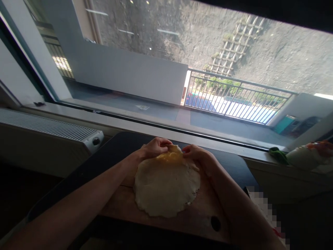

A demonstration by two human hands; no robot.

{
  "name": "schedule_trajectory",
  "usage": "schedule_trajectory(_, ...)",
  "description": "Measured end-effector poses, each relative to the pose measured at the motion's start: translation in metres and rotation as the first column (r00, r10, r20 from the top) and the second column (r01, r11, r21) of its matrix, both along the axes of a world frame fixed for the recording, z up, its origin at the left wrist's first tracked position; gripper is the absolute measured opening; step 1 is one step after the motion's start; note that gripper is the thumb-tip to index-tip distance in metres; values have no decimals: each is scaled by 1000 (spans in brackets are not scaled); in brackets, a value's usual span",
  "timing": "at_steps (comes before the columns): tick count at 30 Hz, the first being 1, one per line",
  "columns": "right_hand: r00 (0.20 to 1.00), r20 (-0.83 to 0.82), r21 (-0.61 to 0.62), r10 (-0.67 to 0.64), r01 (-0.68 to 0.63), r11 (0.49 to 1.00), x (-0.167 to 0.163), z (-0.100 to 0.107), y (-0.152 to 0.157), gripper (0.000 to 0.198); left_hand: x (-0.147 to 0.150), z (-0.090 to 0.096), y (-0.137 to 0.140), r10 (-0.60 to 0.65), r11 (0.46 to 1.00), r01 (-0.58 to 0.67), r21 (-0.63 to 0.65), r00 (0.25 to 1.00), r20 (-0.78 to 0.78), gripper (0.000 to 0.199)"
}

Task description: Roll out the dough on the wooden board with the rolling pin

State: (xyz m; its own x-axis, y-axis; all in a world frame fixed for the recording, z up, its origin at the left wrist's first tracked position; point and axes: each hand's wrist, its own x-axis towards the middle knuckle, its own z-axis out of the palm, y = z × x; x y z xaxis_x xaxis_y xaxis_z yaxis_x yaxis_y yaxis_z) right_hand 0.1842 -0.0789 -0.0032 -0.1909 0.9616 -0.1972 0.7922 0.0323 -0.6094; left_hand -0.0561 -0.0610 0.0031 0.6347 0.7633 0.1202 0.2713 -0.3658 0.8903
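A flat, roughly round sheet of dough (166,187) lies on a wooden cutting board (189,218), its edge uneven. Toward the window, its far edge is lifted, and light glows yellow through that part. My left hand (156,147) grips the far edge on the left, fingers closed on it. At the far right edge, my right hand (194,152) pinches the dough between thumb and fingers. Both fingertips are partly hidden by the dough and the hands themselves.
The board rests on a dark table (122,142) pushed up near a window sill (156,130). A white radiator (49,132) stands at the left. On the sill at the right are a green cloth-like item (278,155) and a pale bag-like bundle (307,156). A railing shows outside.
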Motion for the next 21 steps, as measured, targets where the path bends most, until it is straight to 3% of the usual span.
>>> schedule_trajectory(4, 989, -87, -105, 120, -129, 986, 14, 6, 2, 21, 1, 0, 2, 9, 1000, -9, 1, 999, 33, 26)
schedule_trajectory(8, 961, -247, -70, 125, -146, 987, 16, 1, -3, 24, 5, -2, 5, 45, 999, -45, 11, 999, 15, 28)
schedule_trajectory(11, 996, -93, 60, 15, -10, 998, 13, -6, 1, 22, 9, -5, 13, 157, 984, -144, 102, 978, -135, 33)
schedule_trajectory(13, 998, 7, 112, -57, 56, 992, 12, -9, 5, 22, 13, -8, 21, 262, 957, -211, 198, 922, -284, 33)
schedule_trajectory(18, 984, 157, 74, -90, 79, 994, 17, -8, 2, 15, 14, -14, 40, 376, 922, -278, 269, 805, -458, 26)
schedule_trajectory(21, 964, 244, 61, -106, 94, 994, 23, -8, -10, 13, 2, -13, 43, 403, 915, -319, 248, 752, -521, 36)
